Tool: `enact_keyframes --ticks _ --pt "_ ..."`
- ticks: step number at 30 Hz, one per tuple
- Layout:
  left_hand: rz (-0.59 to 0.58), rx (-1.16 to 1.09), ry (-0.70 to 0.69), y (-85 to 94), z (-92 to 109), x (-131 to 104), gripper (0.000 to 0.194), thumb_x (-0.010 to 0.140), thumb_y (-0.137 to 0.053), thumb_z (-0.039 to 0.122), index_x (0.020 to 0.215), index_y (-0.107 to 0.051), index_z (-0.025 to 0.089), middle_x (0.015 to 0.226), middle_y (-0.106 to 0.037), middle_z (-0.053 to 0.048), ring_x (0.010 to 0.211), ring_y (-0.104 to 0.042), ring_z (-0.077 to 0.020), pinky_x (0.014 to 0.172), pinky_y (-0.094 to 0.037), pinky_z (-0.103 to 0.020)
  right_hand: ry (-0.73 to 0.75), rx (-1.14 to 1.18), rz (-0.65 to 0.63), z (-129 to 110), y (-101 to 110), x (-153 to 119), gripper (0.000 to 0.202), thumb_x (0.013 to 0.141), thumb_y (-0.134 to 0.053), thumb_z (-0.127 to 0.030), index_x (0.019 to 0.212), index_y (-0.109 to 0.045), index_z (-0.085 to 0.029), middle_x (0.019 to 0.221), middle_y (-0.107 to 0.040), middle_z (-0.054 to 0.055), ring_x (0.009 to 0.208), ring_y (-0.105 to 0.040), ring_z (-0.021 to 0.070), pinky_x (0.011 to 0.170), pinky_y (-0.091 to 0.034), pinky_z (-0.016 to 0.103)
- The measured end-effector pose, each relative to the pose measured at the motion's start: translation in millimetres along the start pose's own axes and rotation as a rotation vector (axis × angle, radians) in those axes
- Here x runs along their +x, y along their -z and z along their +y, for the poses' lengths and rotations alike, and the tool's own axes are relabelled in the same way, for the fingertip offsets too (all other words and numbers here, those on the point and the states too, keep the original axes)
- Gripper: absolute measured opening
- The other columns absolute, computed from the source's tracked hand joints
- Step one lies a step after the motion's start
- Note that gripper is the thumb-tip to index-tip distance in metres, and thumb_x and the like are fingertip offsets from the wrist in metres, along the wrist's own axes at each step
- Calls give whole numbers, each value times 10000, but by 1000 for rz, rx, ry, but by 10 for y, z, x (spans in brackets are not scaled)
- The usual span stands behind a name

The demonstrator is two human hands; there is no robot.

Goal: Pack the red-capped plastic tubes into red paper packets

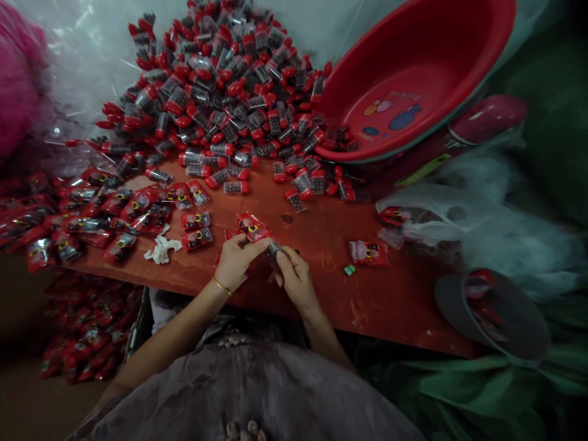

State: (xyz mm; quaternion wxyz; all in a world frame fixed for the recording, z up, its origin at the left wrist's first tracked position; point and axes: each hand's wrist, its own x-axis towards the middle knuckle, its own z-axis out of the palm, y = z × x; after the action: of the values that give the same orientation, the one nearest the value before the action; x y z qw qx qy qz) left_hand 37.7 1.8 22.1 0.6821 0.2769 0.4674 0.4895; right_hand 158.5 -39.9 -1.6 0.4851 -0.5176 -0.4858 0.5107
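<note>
Red packet (pixel 252 226): left hand (pixel 236 260) pinching. Dark tube (pixel 272 249): right hand (pixel 296 275) curled.

A glossy red packet (pixel 252 225) with yellow-and-black print slants above the tabletop, pinched in the left hand (pixel 235 262), its lower end meeting a small dark cylinder (pixel 272 248) (partly hidden by fingers) that tilts in the right hand (pixel 296 277).

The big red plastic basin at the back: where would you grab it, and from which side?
I'd grip the red plastic basin by its raised right rim, from above. It is tilted, so that lip stands high, while its low left edge meets the pile of red-capped clear tubes.
</note>
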Motion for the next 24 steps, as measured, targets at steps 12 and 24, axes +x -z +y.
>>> enact_keyframes --ticks 12,24 --pt "-69 98 -39 13 80 -23 379 592 -756 457 778 -720 129 717 -700 -49 673 -612 -125 671 -468 -230 -2 -14 -114 50 43 0 309 867 -431 -490 830 -533 -201 528 -409 -81 378 -390 57 407 -390 191" --pt "-138 170 -112 4 -4 -28 257 579 -784 366 693 -712 147 670 -666 2 618 -554 -94 654 -452 -207 87 -91 49 45 89 -19 299 891 -399 -469 869 -540 -205 571 -460 -56 429 -452 73 440 -397 202"
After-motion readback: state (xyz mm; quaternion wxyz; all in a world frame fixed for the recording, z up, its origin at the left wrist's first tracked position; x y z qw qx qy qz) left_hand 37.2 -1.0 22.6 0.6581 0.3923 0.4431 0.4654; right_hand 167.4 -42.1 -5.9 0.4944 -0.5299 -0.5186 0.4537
